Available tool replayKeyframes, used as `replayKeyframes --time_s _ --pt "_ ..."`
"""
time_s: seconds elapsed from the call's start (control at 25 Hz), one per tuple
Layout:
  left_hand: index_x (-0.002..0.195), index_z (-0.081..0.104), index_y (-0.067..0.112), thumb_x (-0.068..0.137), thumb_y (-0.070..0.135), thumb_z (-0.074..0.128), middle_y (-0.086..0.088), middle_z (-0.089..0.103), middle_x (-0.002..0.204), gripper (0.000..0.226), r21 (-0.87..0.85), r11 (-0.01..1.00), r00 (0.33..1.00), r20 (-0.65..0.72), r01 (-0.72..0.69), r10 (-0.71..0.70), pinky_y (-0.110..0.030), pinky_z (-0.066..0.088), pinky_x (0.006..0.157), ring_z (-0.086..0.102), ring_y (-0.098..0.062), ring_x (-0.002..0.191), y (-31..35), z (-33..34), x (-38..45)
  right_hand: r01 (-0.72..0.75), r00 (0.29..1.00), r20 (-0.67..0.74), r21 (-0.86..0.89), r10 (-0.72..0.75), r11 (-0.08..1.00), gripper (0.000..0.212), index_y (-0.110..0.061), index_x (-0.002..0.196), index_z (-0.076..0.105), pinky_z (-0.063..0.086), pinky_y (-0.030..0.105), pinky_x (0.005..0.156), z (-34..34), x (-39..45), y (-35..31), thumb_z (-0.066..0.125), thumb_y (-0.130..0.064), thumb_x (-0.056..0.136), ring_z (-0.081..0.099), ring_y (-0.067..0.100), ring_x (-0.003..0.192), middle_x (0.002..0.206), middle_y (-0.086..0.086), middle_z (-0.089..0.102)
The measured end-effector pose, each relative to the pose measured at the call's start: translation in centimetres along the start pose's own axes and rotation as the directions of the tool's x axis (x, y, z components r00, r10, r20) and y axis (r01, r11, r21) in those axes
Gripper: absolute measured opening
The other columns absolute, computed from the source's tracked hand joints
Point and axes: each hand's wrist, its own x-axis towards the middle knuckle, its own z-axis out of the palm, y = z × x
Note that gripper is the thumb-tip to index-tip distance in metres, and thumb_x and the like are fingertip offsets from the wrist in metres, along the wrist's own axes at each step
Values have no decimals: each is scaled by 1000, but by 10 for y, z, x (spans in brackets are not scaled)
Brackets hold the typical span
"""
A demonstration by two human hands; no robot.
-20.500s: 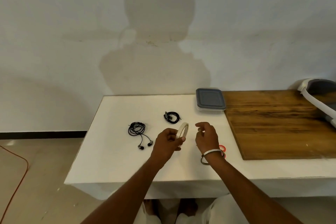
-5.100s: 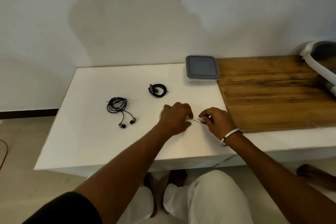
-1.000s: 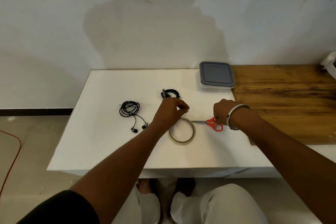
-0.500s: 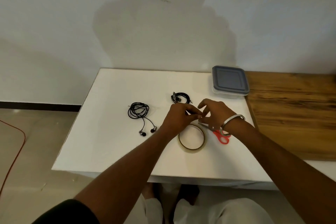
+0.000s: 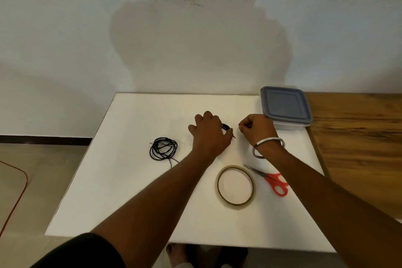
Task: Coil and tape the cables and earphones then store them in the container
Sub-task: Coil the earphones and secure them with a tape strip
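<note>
Reaching across a white tabletop (image 5: 121, 180), a person's left hand (image 5: 208, 135) covers a small black coiled cable (image 5: 226, 126) near the middle of the far edge, fingers curled over it so that only a loop and a plug tip show past the knuckles. The right hand (image 5: 256, 129) is just beside it, thumb and fingers drawn together as if pinching; whether anything is held between them cannot be told. A silver bangle (image 5: 268, 148) circles the right wrist.

Black earphones (image 5: 163, 149) lie loosely coiled left of the left hand, one thin lead trailing toward the near edge. Nearer the person, right of centre, a roll of clear tape (image 5: 235, 185) lies flat, with red-handled scissors (image 5: 269, 179) just beside it on its right, blades pointing toward the far edge.

At the far right corner of the tabletop the container (image 5: 285, 106) is closed under its grey-blue lid, close behind the right hand. A wooden surface (image 5: 359, 137) adjoins the right edge. An orange cord (image 5: 19, 189) runs along the floor at left. The left forearm crosses the near half of the tabletop and hides part of it. No brand marks or writing can be read on anything.
</note>
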Motion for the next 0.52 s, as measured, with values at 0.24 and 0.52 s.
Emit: replayKeyframes --time_s 0.24,0.52 --pt "96 63 10 86 42 53 -10 42 121 34 213 973 994 42 89 -100 -46 31 92 34 -31 116 22 11 7 0 1000 26 -3 0 1000 15 -3 96 71 49 29 84 9 17 -6 61 -9 87 66 27 91 100 13 71" --pt "114 50 10 96 21 43 -7 56 115 22 -82 994 996 63 76 -70 -41 31 86 47 -28 111 8 -11 -6 -211 968 169 154 185 965 12 -5 91 72 56 34 74 11 2 -10 65 -11 84 60 21 60 78 15 70"
